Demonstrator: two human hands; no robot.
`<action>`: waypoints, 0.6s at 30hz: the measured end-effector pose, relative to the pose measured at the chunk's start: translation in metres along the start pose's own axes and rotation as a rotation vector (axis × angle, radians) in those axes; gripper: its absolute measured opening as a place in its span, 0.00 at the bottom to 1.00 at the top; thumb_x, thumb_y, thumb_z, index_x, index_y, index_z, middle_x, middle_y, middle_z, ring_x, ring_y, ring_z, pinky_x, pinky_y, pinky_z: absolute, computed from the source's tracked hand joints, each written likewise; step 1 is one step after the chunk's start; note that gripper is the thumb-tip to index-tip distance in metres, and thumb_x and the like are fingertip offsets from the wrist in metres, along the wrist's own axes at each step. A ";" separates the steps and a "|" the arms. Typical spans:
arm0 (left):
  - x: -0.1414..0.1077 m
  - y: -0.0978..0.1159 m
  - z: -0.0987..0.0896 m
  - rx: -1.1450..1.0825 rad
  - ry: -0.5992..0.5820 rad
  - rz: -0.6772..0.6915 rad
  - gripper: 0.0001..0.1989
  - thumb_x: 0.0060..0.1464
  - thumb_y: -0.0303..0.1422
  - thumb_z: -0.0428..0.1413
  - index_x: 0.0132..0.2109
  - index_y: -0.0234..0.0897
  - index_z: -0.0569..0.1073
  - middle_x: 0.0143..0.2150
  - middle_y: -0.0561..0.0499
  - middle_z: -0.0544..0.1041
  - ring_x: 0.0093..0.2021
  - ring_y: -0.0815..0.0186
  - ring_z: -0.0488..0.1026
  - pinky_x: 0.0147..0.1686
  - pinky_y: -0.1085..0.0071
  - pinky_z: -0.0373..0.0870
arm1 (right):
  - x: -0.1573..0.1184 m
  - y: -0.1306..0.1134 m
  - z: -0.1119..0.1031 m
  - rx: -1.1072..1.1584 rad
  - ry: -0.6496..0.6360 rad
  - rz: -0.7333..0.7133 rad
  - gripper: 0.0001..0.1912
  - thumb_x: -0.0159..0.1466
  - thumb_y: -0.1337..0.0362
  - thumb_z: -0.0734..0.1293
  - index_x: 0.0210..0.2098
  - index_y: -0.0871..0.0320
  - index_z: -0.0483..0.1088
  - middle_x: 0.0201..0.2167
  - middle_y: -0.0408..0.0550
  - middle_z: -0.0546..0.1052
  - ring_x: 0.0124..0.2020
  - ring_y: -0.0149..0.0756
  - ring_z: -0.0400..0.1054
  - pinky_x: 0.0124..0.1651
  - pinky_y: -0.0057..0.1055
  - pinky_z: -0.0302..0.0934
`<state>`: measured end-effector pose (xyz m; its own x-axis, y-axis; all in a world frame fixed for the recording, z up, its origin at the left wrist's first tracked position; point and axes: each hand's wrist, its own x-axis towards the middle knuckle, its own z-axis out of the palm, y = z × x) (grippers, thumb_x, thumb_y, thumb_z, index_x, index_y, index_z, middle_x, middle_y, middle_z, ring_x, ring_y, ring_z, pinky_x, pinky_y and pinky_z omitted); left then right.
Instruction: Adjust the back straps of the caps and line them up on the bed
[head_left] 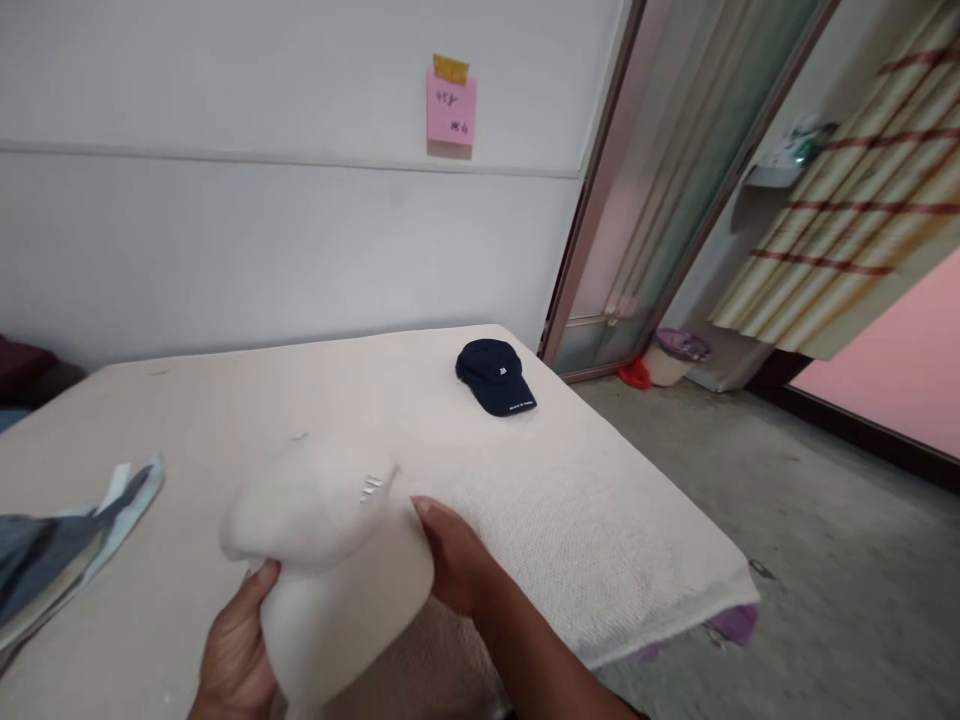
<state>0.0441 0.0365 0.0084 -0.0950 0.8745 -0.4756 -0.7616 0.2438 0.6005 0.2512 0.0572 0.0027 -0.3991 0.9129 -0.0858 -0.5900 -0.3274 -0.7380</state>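
A cream baseball cap [345,600] is held over the near part of the bed, its brim toward me and a small logo on its crown, which is blurred by motion. My left hand [238,640] grips the cap at its left side, thumb on top near where brim and crown meet. On the opposite side my right hand [448,550] pinches the brim edge, its other fingers hidden underneath. Farther back on the bed lies a navy baseball cap [491,372], brim toward the front right, apart from both hands.
The bed has a pale textured cover [600,520]. Folded grey and light blue cloth [75,540] lies at its left. A pink note [451,108] is taped to the white wall. Right of the bed are a sliding glass door [645,180], a waste bin [670,358] and a striped curtain [847,210].
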 end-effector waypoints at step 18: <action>0.009 -0.038 0.027 -0.069 -0.304 -0.148 0.15 0.57 0.24 0.47 0.43 0.36 0.78 0.48 0.42 0.78 0.47 0.57 0.75 0.47 0.64 0.72 | -0.010 -0.037 -0.033 0.005 -0.056 -0.068 0.17 0.55 0.57 0.70 0.38 0.64 0.67 0.22 0.44 0.69 0.17 0.23 0.59 0.19 0.22 0.46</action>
<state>0.0898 0.0461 -0.0015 0.2072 0.9194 -0.3344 -0.7953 0.3574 0.4897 0.3002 0.0687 0.0088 -0.3965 0.9180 0.0014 -0.6207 -0.2670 -0.7372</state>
